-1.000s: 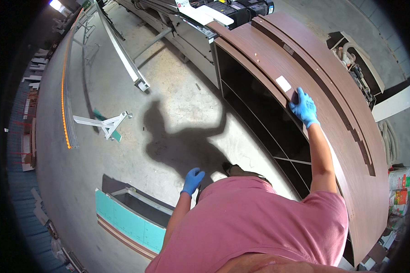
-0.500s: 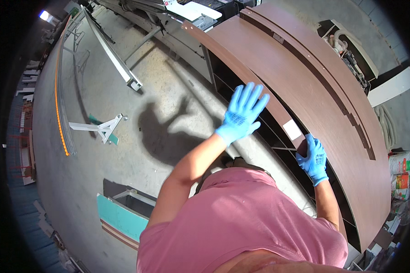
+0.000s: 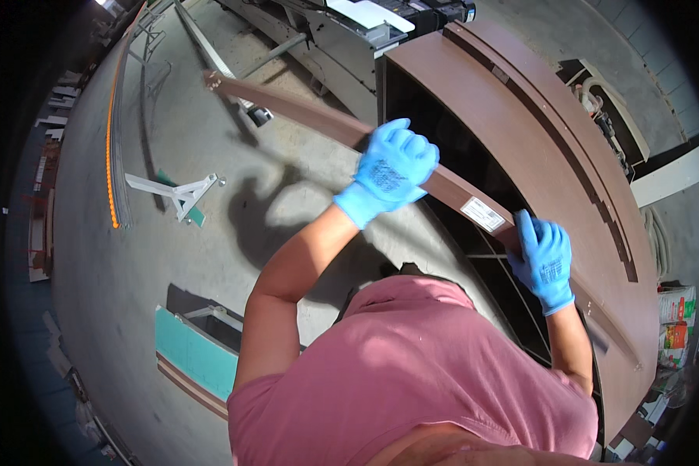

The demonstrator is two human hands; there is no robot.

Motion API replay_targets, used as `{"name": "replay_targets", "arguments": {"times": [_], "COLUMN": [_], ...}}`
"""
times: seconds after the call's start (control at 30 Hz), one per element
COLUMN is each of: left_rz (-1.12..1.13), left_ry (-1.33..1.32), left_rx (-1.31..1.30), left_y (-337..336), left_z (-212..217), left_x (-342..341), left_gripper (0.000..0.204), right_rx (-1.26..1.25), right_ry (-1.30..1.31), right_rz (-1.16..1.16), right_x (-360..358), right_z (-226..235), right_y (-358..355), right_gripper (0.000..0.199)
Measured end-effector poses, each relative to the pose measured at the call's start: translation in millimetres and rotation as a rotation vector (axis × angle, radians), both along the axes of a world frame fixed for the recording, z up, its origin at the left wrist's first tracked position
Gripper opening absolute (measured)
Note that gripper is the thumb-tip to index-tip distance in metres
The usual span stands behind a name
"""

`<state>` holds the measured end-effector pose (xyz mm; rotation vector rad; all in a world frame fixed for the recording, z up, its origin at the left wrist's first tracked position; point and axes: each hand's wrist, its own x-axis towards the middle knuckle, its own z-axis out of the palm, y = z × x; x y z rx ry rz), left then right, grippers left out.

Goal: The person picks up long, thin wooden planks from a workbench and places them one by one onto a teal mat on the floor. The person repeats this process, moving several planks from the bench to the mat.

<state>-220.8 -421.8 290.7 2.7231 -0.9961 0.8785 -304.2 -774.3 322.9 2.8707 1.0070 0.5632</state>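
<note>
A long, narrow brown board [image 3: 454,189] with a white label slants across in front of me, held in both hands. My left hand [image 3: 392,167], in a blue glove, wraps around it left of the label. My right hand [image 3: 545,260], gloved alike, grips it just right of the label. The board's far left end sticks out over the floor and looks blurred. Beneath and to the right lies a large brown panel [image 3: 536,163] on a stand with dark openings along its near side. More narrow brown strips [image 3: 547,116] lie along the panel's far side.
A grey machine [image 3: 330,62] stands at the back. On the left floor are a white metal support [image 3: 182,194] and a long rail with an orange edge [image 3: 110,155]. A turquoise panel [image 3: 194,353] is low at left. Bags [image 3: 676,322] and a hose [image 3: 655,241] are at right.
My left hand has closed around the narrow board, where before it was spread open above it. The board has come off the large panel, its far end swinging left over the floor.
</note>
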Motion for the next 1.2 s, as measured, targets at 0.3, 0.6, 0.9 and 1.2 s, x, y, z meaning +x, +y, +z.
{"name": "replay_targets", "arguments": {"times": [0.3, 0.6, 0.9, 1.2], "left_rz": [0.445, 1.019, 1.539, 1.943], "left_ry": [0.024, -0.050, -0.011, 0.287], "left_rx": [-0.209, -0.256, -0.448, -0.906], "left_y": [127.4, 155.3, 88.9, -9.4], "left_z": [-33.4, -79.7, -133.0, -205.0], "left_x": [-204.2, -446.8, -621.6, -685.5], "left_gripper": [0.047, 0.042, 0.057, 0.055], "right_rx": [-0.106, -0.012, 0.280, 0.773], "right_ry": [-0.296, -0.290, -0.003, 0.471], "right_rz": [0.424, 0.845, 1.261, 0.941], "right_x": [-16.8, -93.9, -174.7, -156.6], "right_z": [21.8, -8.1, -35.7, -61.3], "right_y": [139.2, 280.1, 361.1, 401.9], "right_gripper": [0.050, 0.047, 0.046, 0.058]}}
